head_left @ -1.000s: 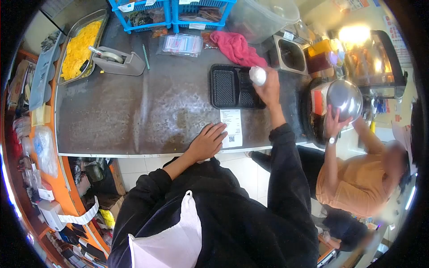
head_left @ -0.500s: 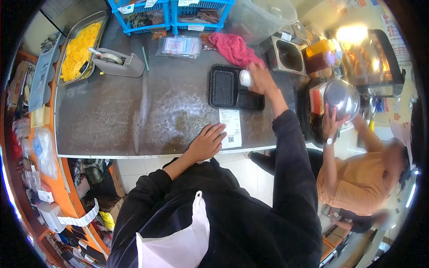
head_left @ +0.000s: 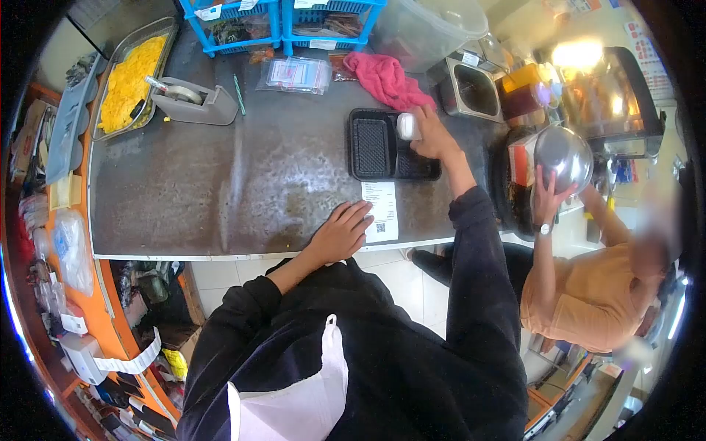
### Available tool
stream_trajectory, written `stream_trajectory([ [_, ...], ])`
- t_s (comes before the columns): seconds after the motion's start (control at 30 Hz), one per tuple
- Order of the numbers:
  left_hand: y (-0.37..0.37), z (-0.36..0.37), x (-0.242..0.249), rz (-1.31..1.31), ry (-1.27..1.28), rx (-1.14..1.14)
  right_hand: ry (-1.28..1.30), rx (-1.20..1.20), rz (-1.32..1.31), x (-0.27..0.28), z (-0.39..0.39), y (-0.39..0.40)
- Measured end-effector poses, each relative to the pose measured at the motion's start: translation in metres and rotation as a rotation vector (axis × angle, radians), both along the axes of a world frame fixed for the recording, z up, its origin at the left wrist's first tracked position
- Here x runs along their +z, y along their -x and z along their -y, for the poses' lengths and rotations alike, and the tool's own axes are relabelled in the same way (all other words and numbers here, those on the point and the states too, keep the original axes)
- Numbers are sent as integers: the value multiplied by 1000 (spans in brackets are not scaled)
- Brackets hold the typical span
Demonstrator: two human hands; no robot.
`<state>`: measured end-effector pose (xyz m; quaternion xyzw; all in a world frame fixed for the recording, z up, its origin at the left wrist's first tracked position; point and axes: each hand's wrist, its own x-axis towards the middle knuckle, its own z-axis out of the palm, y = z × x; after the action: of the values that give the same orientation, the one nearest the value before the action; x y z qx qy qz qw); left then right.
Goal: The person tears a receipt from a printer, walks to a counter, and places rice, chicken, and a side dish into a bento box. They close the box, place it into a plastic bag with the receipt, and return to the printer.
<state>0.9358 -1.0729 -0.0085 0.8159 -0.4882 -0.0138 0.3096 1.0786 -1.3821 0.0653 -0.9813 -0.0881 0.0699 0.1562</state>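
A black compartment tray (head_left: 371, 143) lies on the dark metal worktop. Over its upper right part, my right hand (head_left: 439, 138) has its fingers closed round a small white container (head_left: 408, 126). Below the tray is a printed paper receipt (head_left: 381, 213), its top end right at the tray's edge. My left hand (head_left: 343, 231) rests palm down near the worktop's front edge, fingers stretched out, fingertips at the receipt's left side. Just beyond my right hand is a crumpled pink cloth (head_left: 387, 81).
Blue baskets (head_left: 282, 40) and a clear bin (head_left: 430, 33) stand at the back. A tape dispenser (head_left: 209, 105) sits beside a pan of yellow food (head_left: 132, 84) on the left. At right, a co-worker (head_left: 581, 294) holds a metal bowl (head_left: 565, 158) near a steel container (head_left: 474, 90).
The tray has shifted slightly right and toward me, with my right hand and the white container. My left hand stays put. A second person at lower right is now mostly hidden.
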Motion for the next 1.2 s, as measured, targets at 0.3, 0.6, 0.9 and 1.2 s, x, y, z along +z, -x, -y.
stream_trajectory([
  [0.3,0,-1,0,21,19,-10,87,-172,141,-27,-14,18],
  [0.6,1,-2,-1,16,62,-18,258,-412,230,-26,-29,14],
  [0.9,3,0,-2,41,-5,-28,176,-443,133,-44,-38,29],
  [1.2,2,-1,-8,-20,52,-26,-183,-500,588,-17,-106,96],
])
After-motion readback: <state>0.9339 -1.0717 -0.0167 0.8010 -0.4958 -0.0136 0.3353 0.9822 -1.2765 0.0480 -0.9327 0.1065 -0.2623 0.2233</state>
